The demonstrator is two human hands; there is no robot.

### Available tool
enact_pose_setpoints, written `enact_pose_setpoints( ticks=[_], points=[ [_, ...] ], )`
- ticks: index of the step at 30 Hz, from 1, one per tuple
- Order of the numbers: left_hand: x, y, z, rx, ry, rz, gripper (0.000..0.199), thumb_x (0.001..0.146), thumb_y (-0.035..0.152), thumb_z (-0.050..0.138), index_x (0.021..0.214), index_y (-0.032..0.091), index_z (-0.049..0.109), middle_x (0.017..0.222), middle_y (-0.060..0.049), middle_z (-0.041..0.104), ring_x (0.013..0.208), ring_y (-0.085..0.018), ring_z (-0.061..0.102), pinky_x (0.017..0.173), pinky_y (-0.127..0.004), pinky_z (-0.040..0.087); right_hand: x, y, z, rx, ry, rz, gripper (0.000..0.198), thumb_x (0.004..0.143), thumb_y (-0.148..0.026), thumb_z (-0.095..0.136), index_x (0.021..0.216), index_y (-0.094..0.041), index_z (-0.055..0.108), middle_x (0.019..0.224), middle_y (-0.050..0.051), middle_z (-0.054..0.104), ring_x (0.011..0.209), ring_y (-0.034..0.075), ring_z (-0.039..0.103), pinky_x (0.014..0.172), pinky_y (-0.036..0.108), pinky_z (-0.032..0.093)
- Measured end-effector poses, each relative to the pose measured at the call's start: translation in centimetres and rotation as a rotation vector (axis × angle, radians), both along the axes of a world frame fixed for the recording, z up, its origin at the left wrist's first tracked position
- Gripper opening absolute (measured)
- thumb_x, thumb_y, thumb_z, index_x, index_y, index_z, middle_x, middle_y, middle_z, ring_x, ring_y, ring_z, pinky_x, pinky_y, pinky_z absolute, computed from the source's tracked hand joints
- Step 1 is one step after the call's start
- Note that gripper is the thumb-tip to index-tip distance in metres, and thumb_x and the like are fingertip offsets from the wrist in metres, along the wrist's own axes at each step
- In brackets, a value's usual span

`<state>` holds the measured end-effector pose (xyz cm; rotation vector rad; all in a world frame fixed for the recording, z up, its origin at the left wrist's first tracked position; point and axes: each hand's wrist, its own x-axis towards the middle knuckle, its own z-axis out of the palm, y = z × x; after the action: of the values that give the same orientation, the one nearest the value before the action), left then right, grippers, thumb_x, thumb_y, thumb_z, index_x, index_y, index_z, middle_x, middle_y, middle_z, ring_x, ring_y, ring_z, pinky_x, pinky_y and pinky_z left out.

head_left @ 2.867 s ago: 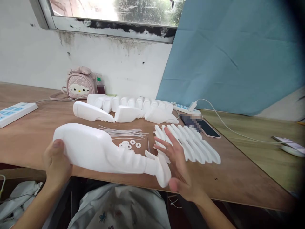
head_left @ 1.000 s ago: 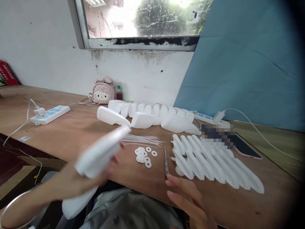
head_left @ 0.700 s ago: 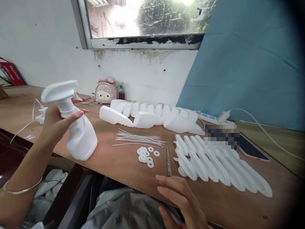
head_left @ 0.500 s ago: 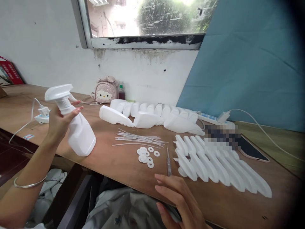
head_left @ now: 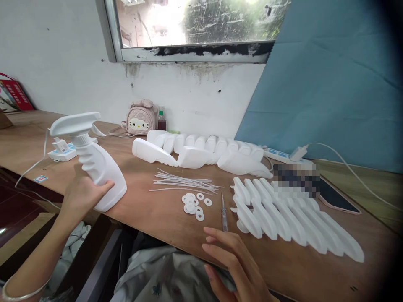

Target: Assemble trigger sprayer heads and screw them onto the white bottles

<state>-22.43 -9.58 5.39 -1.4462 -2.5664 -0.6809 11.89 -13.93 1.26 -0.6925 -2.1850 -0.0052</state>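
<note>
A white spray bottle (head_left: 108,172) with its trigger head on top stands tilted at the left front of the table. My left hand (head_left: 85,188) is wrapped round its lower body, thumb across the front. Over the table's front edge, my right hand (head_left: 236,262) has its fingers apart and holds nothing. A screwdriver (head_left: 223,214) with a clear handle lies just beyond those fingertips. White ring washers (head_left: 190,205) are heaped left of it, and thin white tubes (head_left: 182,181) lie behind them. White trigger heads (head_left: 283,218) are lined up on the right.
Several white bottles (head_left: 201,155) lie in a row at the back. Behind them are a pink bag (head_left: 140,119) and a small bottle (head_left: 161,121). Power strips (head_left: 67,152) with cables sit left and right. A phone (head_left: 338,197) lies far right. Below the left edge is a box (head_left: 91,247) of white parts.
My left hand has slid down from the spray bottle's neck to its lower body. The spray bottle's head has shifted slightly left. My right hand has barely moved.
</note>
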Motion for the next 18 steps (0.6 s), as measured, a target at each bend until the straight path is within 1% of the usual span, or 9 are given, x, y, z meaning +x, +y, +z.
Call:
enact_pose_setpoints(
  ticks=[3, 5, 8, 9, 11, 14, 16, 18],
  points=[
    [-1.1, 2.3, -0.2, 0.082, 0.025, 0.004, 0.067, 0.071, 0.057, 0.047, 0.113, 0.006, 0.036, 0.104, -0.019, 0.056, 0.096, -0.039, 0.055, 0.073, -0.042, 0.045, 0.0, 0.1, -0.2, 0.01, -0.021, 0.018, 0.028, 0.076, -0.01, 0.049, 0.103, -0.015, 0.051, 0.109, 0.013, 0.057, 0.091, 0.018, 0.058, 0.077, 0.032, 0.051],
    [-2.0, 4.3, -0.3, 0.142, 0.044, -0.039, 0.067, 0.075, 0.056, 0.043, 0.117, 0.006, 0.031, 0.11, -0.019, 0.053, 0.1, -0.037, 0.054, 0.076, -0.041, 0.044, -0.1, 0.2, -0.3, 0.022, -0.03, 0.025, 0.028, 0.076, -0.01, 0.05, 0.103, -0.015, 0.05, 0.108, 0.013, 0.057, 0.09, 0.018, 0.058, 0.076, 0.031, 0.051],
    [-3.2, 7.8, -0.2, 0.161, 0.015, -0.114, 0.066, 0.079, 0.056, 0.036, 0.118, 0.004, 0.028, 0.116, -0.017, 0.049, 0.106, -0.034, 0.05, 0.082, -0.039, 0.042, -0.1, 0.3, -0.4, 0.03, -0.039, 0.026, 0.028, 0.076, -0.01, 0.049, 0.103, -0.015, 0.05, 0.108, 0.013, 0.057, 0.089, 0.017, 0.058, 0.075, 0.031, 0.051],
    [-3.5, 9.1, -0.2, 0.175, -0.018, -0.11, 0.067, 0.078, 0.056, 0.037, 0.118, 0.004, 0.027, 0.116, -0.017, 0.049, 0.108, -0.033, 0.049, 0.084, -0.038, 0.041, -0.2, 0.4, -0.5, 0.035, -0.038, 0.028, 0.028, 0.076, -0.01, 0.049, 0.103, -0.015, 0.05, 0.108, 0.013, 0.057, 0.089, 0.017, 0.058, 0.075, 0.031, 0.051],
    [-4.0, 11.9, -0.1, 0.242, -0.105, -0.049, 0.07, 0.074, 0.057, 0.043, 0.116, 0.002, 0.028, 0.116, -0.015, 0.047, 0.112, -0.031, 0.046, 0.088, -0.037, 0.038, -0.2, 0.4, -0.6, 0.04, -0.038, 0.033, 0.027, 0.076, -0.01, 0.049, 0.102, -0.014, 0.05, 0.107, 0.013, 0.057, 0.088, 0.017, 0.057, 0.075, 0.031, 0.051],
    [-5.0, 16.1, -0.2, 0.295, -0.214, -0.088, 0.069, 0.073, 0.052, 0.046, 0.116, 0.001, 0.025, 0.119, -0.013, 0.043, 0.117, -0.028, 0.039, 0.093, -0.034, 0.033, -0.3, 0.6, -0.8, 0.037, -0.041, 0.036, 0.027, 0.075, -0.009, 0.049, 0.101, -0.014, 0.05, 0.106, 0.013, 0.057, 0.088, 0.017, 0.057, 0.074, 0.031, 0.05],
    [-5.8, 18.7, -0.5, 0.304, -0.261, -0.123, 0.064, 0.075, 0.044, 0.049, 0.114, 0.0, 0.024, 0.121, -0.016, 0.04, 0.117, -0.028, 0.038, 0.094, -0.034, 0.031, -0.3, 0.7, -1.0, 0.04, -0.038, 0.031, 0.027, 0.075, -0.009, 0.049, 0.102, -0.014, 0.05, 0.106, 0.013, 0.057, 0.087, 0.017, 0.057, 0.074, 0.03, 0.05],
    [-6.6, 20.9, -1.0, 0.322, -0.275, -0.146, 0.06, 0.073, 0.03, 0.056, 0.113, -0.001, 0.024, 0.124, -0.018, 0.038, 0.117, -0.027, 0.037, 0.095, -0.035, 0.03, -0.3, 0.9, -1.2, 0.039, -0.04, 0.02, 0.027, 0.075, -0.009, 0.048, 0.101, -0.015, 0.051, 0.106, 0.012, 0.057, 0.087, 0.017, 0.057, 0.074, 0.03, 0.05]
  ],
)
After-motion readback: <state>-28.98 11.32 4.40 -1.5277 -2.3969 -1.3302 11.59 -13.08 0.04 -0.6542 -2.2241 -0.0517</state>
